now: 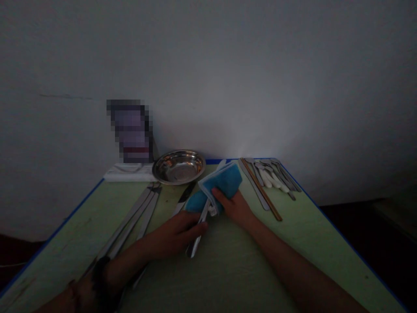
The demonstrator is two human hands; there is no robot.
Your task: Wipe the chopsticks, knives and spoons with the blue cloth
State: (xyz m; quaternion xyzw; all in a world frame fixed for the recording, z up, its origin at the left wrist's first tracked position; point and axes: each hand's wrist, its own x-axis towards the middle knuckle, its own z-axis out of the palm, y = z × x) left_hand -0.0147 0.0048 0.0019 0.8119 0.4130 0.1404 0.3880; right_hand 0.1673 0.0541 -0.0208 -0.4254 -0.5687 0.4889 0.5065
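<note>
My left hand [176, 234] is closed round the handle of a metal utensil [197, 234] that points away from me. The far end of the utensil is wrapped in a folded blue cloth [217, 186]. My right hand [236, 206] grips that cloth from the right, thumb on top. Both hands are over the middle of a pale green table [228, 269]. What kind of utensil it is stays hidden by the cloth.
A steel bowl [179, 166] stands at the table's back, with a white folded cloth [129, 172] to its left. Long metal utensils [133, 219] lie at the left. Several spoons and knives and chopsticks [269, 180] lie at the back right. The table has a blue edge.
</note>
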